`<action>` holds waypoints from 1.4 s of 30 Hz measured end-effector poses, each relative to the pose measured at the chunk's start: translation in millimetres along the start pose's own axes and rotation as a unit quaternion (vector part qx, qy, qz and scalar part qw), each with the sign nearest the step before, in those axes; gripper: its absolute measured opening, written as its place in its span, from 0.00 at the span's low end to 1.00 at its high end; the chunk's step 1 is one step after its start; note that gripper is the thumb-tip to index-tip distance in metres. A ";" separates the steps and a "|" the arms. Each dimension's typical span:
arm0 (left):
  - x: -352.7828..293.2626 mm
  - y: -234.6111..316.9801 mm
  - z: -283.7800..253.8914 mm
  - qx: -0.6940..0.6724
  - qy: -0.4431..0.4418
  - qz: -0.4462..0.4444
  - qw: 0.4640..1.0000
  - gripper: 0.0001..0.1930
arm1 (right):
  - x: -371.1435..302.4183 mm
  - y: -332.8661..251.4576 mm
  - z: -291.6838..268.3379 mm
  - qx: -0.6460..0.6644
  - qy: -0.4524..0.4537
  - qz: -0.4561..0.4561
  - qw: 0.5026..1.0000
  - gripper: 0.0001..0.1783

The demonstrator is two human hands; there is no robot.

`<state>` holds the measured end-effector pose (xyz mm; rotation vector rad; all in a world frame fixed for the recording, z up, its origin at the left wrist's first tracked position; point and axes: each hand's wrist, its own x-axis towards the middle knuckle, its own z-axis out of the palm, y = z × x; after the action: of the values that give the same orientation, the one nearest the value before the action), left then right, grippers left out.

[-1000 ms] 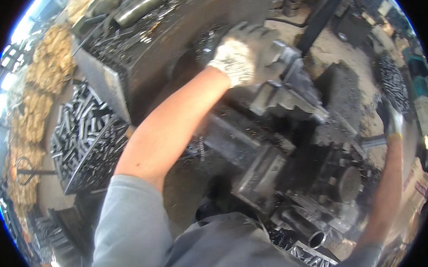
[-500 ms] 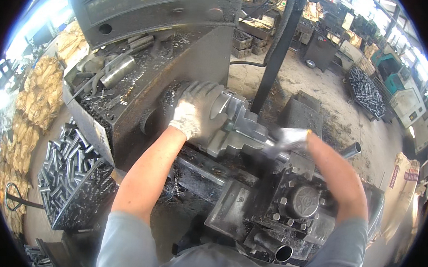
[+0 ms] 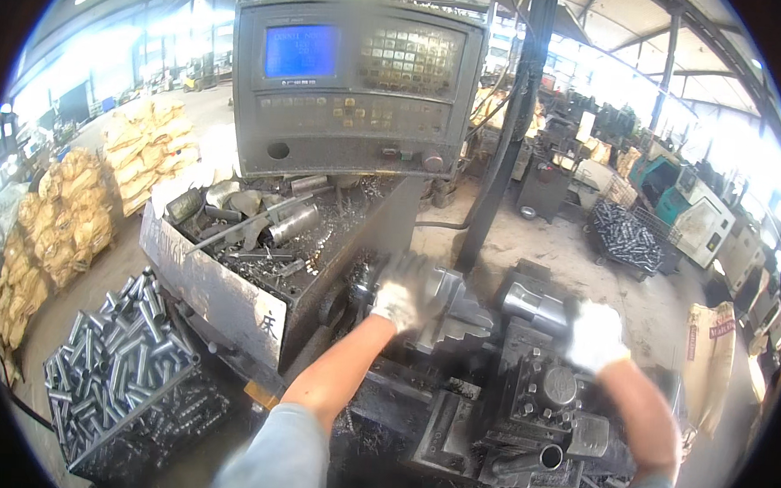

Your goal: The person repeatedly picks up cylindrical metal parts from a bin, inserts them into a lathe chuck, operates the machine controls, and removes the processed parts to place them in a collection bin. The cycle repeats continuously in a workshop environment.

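Observation:
My left hand (image 3: 403, 299), in a white and grey work glove, grips the dark round chuck (image 3: 451, 311) of a lathe. My right hand (image 3: 596, 334), also gloved and blurred, holds one end of a short grey metal cylinder (image 3: 529, 302) just right of the chuck. Below that hand stands the black tool post (image 3: 559, 390), with a steel tube (image 3: 545, 457) sticking out near its base. Both forearms come in from the lower edge.
A grey control panel with a blue screen (image 3: 355, 83) rises behind the chuck. A tray of metal scraps and tubes (image 3: 258, 237) lies at its foot. A crate of steel tubes (image 3: 128, 363) stands lower left, yellow sacks (image 3: 56, 218) far left, a bin of parts (image 3: 625, 234) right.
The view has tilted up, bringing the control panel into sight. My right hand has moved from the far right to beside the chuck with the cylinder. My left hand has stayed on the chuck.

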<state>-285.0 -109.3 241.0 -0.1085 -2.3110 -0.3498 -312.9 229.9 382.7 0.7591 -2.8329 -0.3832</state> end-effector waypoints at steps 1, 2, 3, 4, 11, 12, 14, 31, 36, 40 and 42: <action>-9.9 9.2 -8.6 -0.003 -0.032 0.017 0.999 0.37 | -30.9 -21.5 -10.0 0.042 0.058 0.028 0.997 0.40; -30.4 27.7 -15.7 -0.108 0.007 0.058 0.992 0.38 | -56.8 -45.4 -14.0 0.115 0.126 0.025 0.985 0.40; -59.3 51.9 -22.5 -0.242 0.020 0.068 0.968 0.40 | -83.3 -68.6 -11.8 0.154 0.169 0.023 0.973 0.39; -91.0 79.6 -26.7 -0.368 0.006 0.054 0.928 0.42 | -104.0 -91.2 -2.5 0.214 0.234 -0.011 0.948 0.40; -253.0 139.1 11.0 -0.634 -0.253 -0.521 0.512 0.25 | -198.6 -163.2 173.7 0.458 -0.103 0.043 0.882 0.55; -264.4 137.6 17.0 -0.634 -0.248 -0.541 0.494 0.23 | -206.4 -169.7 198.5 0.590 -0.209 0.039 0.779 0.52; -282.2 130.8 23.9 -0.558 -0.322 -0.389 0.658 0.19 | -221.2 -180.2 236.4 0.737 -0.267 0.068 0.617 0.46; -236.0 123.4 -33.0 -0.589 -0.253 -0.535 0.551 0.22 | -612.8 -3.5 305.9 0.503 -0.060 0.765 0.399 0.31; -229.6 125.4 -20.2 -0.686 -0.357 -0.449 0.448 0.27 | -496.8 12.2 272.7 0.292 -0.189 0.635 0.690 0.30; -247.4 115.5 -5.6 -0.674 -0.321 -0.476 0.465 0.27 | -345.4 -40.3 194.4 0.466 0.111 0.278 0.833 0.45; -254.0 118.5 -7.8 -0.704 -0.322 -0.547 0.320 0.27 | -274.4 -61.3 169.5 0.550 0.075 0.233 0.798 0.48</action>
<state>-81.9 9.6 88.5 0.6319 -1.3182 -3.3945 -91.4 352.7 173.8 0.1288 -2.7205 1.4216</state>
